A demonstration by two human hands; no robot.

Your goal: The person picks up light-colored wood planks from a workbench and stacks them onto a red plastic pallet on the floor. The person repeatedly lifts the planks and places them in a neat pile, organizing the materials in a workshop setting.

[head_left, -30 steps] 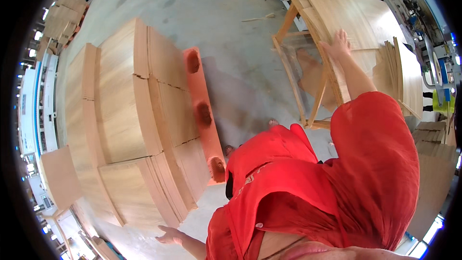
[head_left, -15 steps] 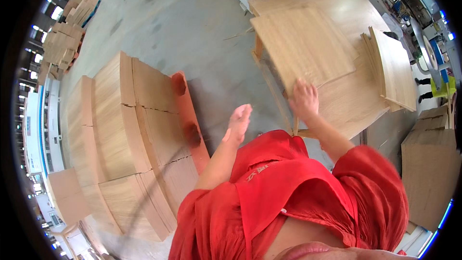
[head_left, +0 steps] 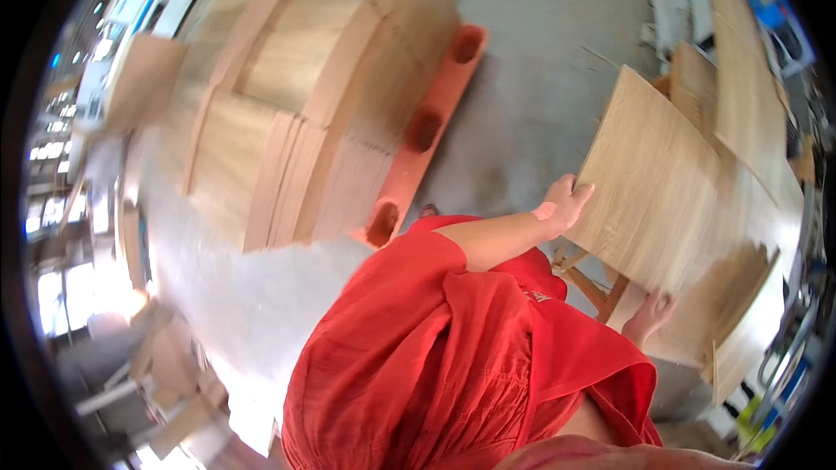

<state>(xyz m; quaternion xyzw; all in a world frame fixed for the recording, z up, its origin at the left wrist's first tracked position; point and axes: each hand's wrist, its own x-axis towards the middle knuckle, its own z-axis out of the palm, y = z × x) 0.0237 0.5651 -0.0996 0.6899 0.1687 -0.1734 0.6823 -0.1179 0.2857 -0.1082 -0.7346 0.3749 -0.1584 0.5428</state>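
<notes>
At the near-left edge of the tabletop [head_left: 753, 222], on our right side, we hold a wood-grain panel [head_left: 649, 187]; our left hand [head_left: 568, 206] grips its left corner, the fingers closed around the edge; our right hand [head_left: 646, 318] is at the panel's near edge, its fingers bent, though we cannot tell whether they close on it; the panel lies over the tabletop and juts out past its side, and we cannot tell whether it is lifted or rests flat; just beyond our right hand we see thin boards [head_left: 751, 322] grouped together; a wooden leg [head_left: 615, 296] shows below the panel; well apart, to our left, we have a large stack of wood-toned boards [head_left: 305, 43], with an orange-red base piece [head_left: 446, 91] along its side, pierced by dark openings; between lies the grey floor [head_left: 540, 52].
</notes>
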